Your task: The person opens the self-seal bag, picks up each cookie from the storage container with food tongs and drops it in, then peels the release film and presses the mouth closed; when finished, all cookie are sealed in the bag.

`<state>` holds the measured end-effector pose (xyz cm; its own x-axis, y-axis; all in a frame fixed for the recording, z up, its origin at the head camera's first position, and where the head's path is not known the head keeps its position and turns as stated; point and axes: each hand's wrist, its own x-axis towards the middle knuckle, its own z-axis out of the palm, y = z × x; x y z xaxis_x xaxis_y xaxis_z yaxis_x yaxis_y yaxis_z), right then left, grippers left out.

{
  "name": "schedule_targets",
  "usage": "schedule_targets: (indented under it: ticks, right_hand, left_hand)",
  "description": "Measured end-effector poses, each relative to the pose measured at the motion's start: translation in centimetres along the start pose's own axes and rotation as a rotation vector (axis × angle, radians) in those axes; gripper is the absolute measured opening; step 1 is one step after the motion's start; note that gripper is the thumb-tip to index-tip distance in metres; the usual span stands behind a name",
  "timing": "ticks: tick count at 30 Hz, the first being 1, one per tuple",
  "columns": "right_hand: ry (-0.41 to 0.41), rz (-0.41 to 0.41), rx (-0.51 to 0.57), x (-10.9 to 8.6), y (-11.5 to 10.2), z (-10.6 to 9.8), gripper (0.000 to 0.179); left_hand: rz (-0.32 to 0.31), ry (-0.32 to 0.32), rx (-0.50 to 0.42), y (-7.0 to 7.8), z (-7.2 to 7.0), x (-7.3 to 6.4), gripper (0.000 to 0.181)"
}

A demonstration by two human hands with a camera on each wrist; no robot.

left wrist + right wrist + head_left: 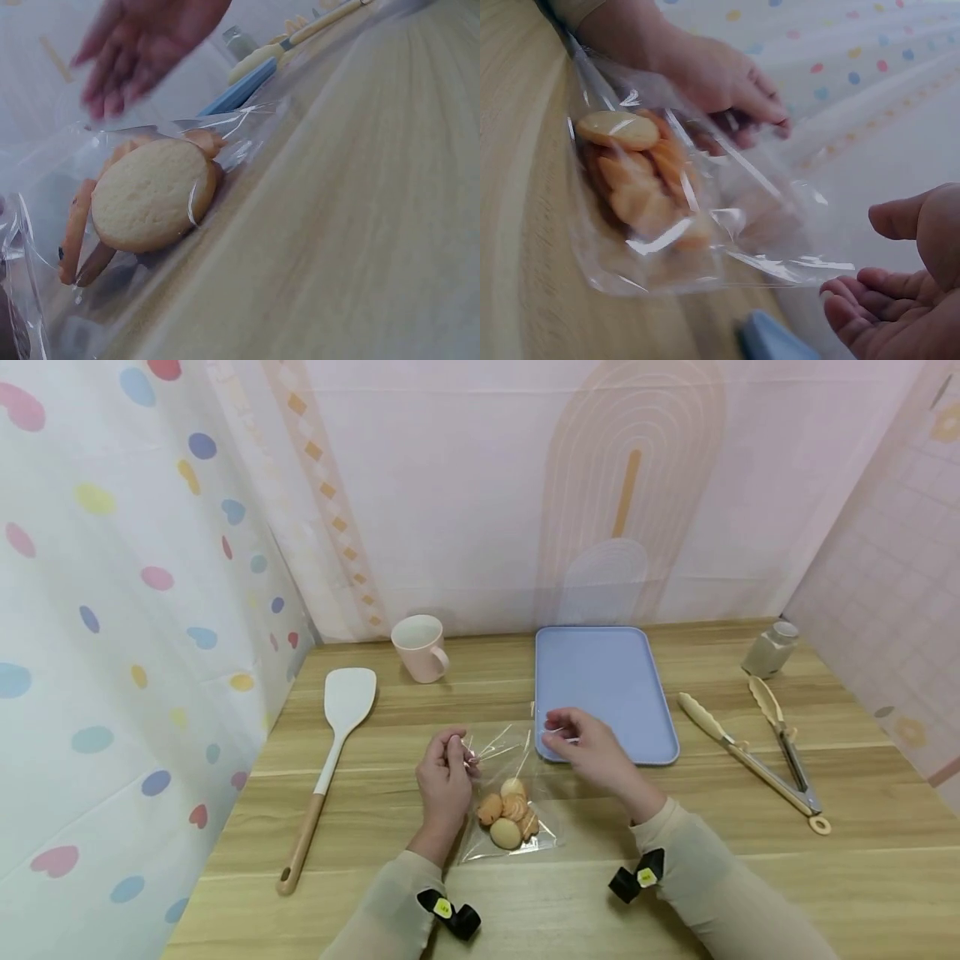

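Note:
A clear plastic bag (543,827) of cookies lies on the wooden table in front of me. Several cookies (513,814) are inside; a round pale one (154,195) faces the left wrist camera. My left hand (446,781) pinches the bag's upper left edge, where the film is bunched and creased. At the bag's upper right corner is my right hand (592,752), over the near left part of the blue tray (603,689). Its thumb and fingers (892,307) stand apart in the right wrist view, with the film's corner right at the fingertips.
To the left lies a white spatula (349,697) with a wooden handle. A pink mug (420,652) stands at the back. On the right, tongs (772,777) lie spread beside the tray, with a small glass jar (770,650) behind them. Curtains (465,502) border the table.

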<state>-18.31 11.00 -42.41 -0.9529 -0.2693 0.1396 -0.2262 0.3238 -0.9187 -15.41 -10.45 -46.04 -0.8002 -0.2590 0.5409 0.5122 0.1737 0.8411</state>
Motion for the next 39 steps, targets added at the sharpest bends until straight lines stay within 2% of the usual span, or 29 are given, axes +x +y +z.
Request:
schedule_targets:
  ticks: [2, 5, 7, 9, 12, 17, 20, 23, 26, 31, 33, 35, 36, 37, 39]
  right_hand:
    - [-0.071, 0.063, 0.058, 0.5, 0.8, 0.7, 0.045]
    - [-0.144, 0.143, 0.147, 1.0, 1.8, 1.3, 0.052]
    - [-0.177, 0.174, 0.217, 1.1, 2.3, 1.4, 0.051]
    - [-0.186, 0.187, 0.271, 1.2, 2.5, 1.3, 0.046]
    - [-0.153, 0.184, 0.358, 1.2, 2.3, 1.1, 0.031]
    - [-0.081, 0.123, 0.386, 1.0, 1.4, 0.4, 0.016]
    - [-0.078, 0.056, 0.362, 0.9, 0.9, 0.0, 0.016]
    - [-0.076, -0.042, 0.281, 0.5, 0.0, -0.5, 0.016]
    - [-0.056, -0.132, 0.187, 0.0, -1.0, -1.0, 0.014]
    - [-0.052, -0.175, 0.124, -0.7, -2.4, -1.7, 0.010]
    - [-0.063, -0.180, 0.111, -0.8, -2.8, -2.1, 0.010]
    - [-0.077, -0.171, 0.115, -1.0, -3.2, -2.5, 0.010]
    - [-0.086, -0.157, 0.121, -1.0, -3.3, -2.7, 0.011]
    - [-0.094, -0.136, 0.129, -1.0, -3.4, -2.9, 0.011]
    - [-0.113, -0.072, 0.156, -0.9, -3.3, -3.1, 0.013]
  left_hand:
    - [0.037, -0.003, -0.018, 0.1, 0.1, -0.1, 0.018]
    - [0.125, -0.007, -0.032, 0.6, 0.3, -0.2, 0.016]
    - [0.179, -0.009, -0.036, 0.9, 0.4, -0.2, 0.016]
    - [0.203, -0.014, -0.043, 1.1, 0.4, -0.2, 0.015]
    - [0.178, -0.018, -0.063, 0.7, 0.4, 0.0, 0.016]
    - [0.090, 0.000, -0.077, -1.1, 0.0, 0.3, 0.018]
    - [0.104, 0.021, -0.030, -1.6, -0.2, 0.4, 0.018]
    - [0.174, 0.055, 0.012, -1.5, -0.3, 0.6, 0.017]
    - [0.276, 0.086, 0.029, -1.0, -0.4, 0.8, 0.015]
    - [0.459, 0.100, 0.054, -0.2, -0.7, 1.4, 0.013]
    - [0.499, 0.089, 0.064, 0.2, -0.8, 1.5, 0.012]
    - [0.477, 0.054, 0.050, 0.7, -0.9, 1.5, 0.012]
    - [0.441, 0.030, 0.044, 1.0, -0.9, 1.5, 0.012]
    - [0.387, 0.001, 0.036, 1.2, -1.0, 1.5, 0.012]
    - [0.240, -0.063, 0.013, 1.5, -1.0, 1.3, 0.013]
